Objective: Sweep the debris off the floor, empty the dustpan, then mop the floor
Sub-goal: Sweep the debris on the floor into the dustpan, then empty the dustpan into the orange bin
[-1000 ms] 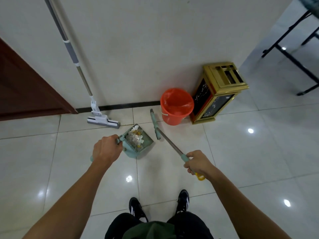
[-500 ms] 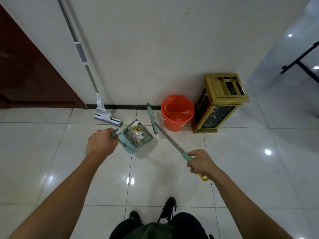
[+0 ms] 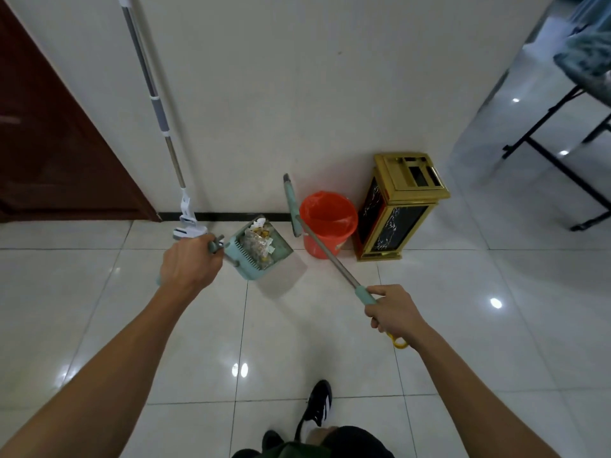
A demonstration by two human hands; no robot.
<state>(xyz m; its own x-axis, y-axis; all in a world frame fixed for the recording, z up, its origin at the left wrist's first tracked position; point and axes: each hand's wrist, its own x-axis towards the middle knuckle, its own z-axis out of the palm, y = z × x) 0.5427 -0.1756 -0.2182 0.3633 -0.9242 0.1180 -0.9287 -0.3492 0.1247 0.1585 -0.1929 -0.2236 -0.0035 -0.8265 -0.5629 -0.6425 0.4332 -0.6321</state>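
Since half a second before, the person had stepped closer to the wall, and the orange bucket [image 3: 328,223] looked bigger and nearer. The dustpan [image 3: 261,247] had moved in toward the bucket, and the broom [image 3: 317,239] head had come up right beside the bucket's left rim.

The left hand [image 3: 188,264] hid most of the dustpan's handle; only a grey bit showed past the knuckles. The left hand also covered part of the mop [image 3: 185,223] head by the wall, and the mop's pole was cut off at the top edge. The debris [image 3: 258,241] in the dustpan was a mixed heap of white and yellow bits, too small to tell apart. The broom's bristles were hard to make out.

The left hand's fingers were curled tight round the dustpan handle, and the pan hung just to the right of that hand, left of the bucket. The right hand [image 3: 393,312] gripped the broom's green sleeve, and the pole ran up and left from that hand across the front of the bucket. A gold bin [image 3: 400,206] stood just right of the bucket.
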